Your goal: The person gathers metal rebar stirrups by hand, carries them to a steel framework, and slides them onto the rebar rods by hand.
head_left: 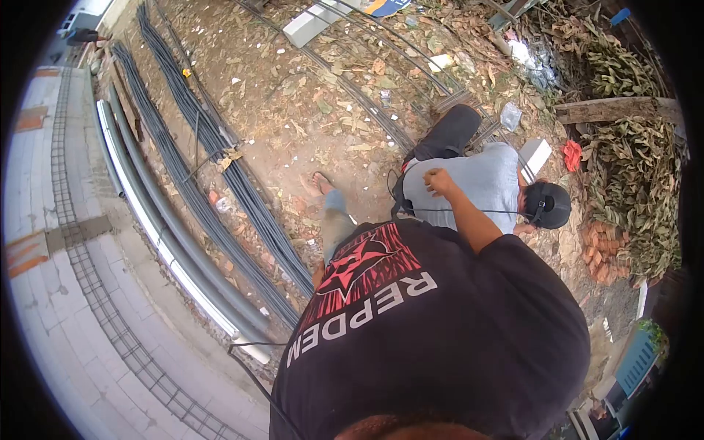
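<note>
My right hand (pixel 438 182) reaches out from a black sleeve, its fingers curled in, and no object shows in them. In the view it lies over the grey shirt (pixel 477 172) of a crouching co-worker; I cannot tell whether it touches. A thin dark cable (pixel 433 213) runs across that shirt near my forearm. The co-worker wears a black cap (pixel 548 205) and faces away to the right. My left hand cannot be made out; only a small patch of skin shows at my shirt's left edge. A bare foot (pixel 320 183) stands on the dirt.
Bundles of long steel bars (pixel 227 180) lie to the left, beside grey pipes (pixel 172 220). Past them, a wire-mesh strip (pixel 88 275) stretches along pale paving. Dry leaves, a wooden beam (pixel 616 110) and broken bricks (pixel 605 253) lie right. A light block (pixel 315 26) sits ahead.
</note>
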Demonstrator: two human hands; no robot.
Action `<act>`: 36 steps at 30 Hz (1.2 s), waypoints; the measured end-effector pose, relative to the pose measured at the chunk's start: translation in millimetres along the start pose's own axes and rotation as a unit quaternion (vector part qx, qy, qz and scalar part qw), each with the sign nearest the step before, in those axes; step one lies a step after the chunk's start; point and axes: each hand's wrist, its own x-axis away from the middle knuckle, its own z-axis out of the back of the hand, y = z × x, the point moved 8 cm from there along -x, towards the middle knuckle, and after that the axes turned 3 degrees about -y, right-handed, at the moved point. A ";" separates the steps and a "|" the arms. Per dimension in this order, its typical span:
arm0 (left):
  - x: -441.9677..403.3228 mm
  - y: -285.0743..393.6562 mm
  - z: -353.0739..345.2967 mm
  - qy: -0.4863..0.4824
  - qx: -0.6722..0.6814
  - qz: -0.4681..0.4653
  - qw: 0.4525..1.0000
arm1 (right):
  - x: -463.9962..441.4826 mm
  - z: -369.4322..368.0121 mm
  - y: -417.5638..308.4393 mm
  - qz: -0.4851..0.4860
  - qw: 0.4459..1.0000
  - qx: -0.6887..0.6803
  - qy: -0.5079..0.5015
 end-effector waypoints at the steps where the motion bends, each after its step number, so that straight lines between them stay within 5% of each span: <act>1: -25.5 5.2 16.9 -0.019 -0.025 -0.002 1.000 | -14.0 8.1 43.6 -0.048 0.997 -0.038 0.053; 3: -66.2 28.1 66.4 -0.043 -0.051 0.007 0.998 | -31.9 8.3 132.3 -0.082 0.993 -0.012 0.087; 5: -105.6 55.8 130.0 -0.036 -0.015 0.042 0.998 | 46.5 -10.3 95.9 -0.197 0.951 -0.142 0.192; 10: -189.4 179.3 266.2 0.025 0.021 0.132 0.991 | 62.1 -99.2 8.9 -0.113 0.950 -0.226 0.184; 14: -301.3 328.1 295.2 -0.004 -0.095 0.070 0.993 | 29.8 -153.6 -65.8 -0.067 0.954 -0.225 0.186; 17: -341.9 454.7 258.5 -0.025 -0.071 0.011 0.997 | -45.0 -164.3 -66.6 0.086 0.968 0.017 0.237; 19: -350.5 529.8 213.0 -0.038 -0.060 -0.029 0.997 | -43.3 -148.9 -115.3 0.052 0.975 0.010 0.217; 23: -368.8 601.7 133.2 -0.122 -0.051 -0.065 0.989 | -131.4 -112.7 -110.9 -0.004 0.973 -0.206 0.104; 25: -382.8 596.3 99.5 -0.163 -0.092 -0.040 0.981 | -145.7 -75.0 -142.6 -0.057 0.917 -0.363 0.159; 28: -413.9 597.0 74.0 -0.200 -0.310 -0.157 0.916 | -168.3 -4.0 -254.4 0.004 0.931 -0.316 0.181; 30: -432.5 599.6 75.8 -0.189 -0.373 -0.255 0.872 | -139.8 25.4 -408.3 0.093 0.952 -0.239 0.167; 34: -457.7 663.0 103.1 -0.162 0.028 -0.008 0.986 | -10.2 1.5 -732.4 0.362 0.928 -0.088 -0.016; 36: -478.2 677.3 128.8 -0.133 -0.013 0.020 0.991 | 72.1 -39.1 -849.5 0.526 0.836 -0.046 -0.147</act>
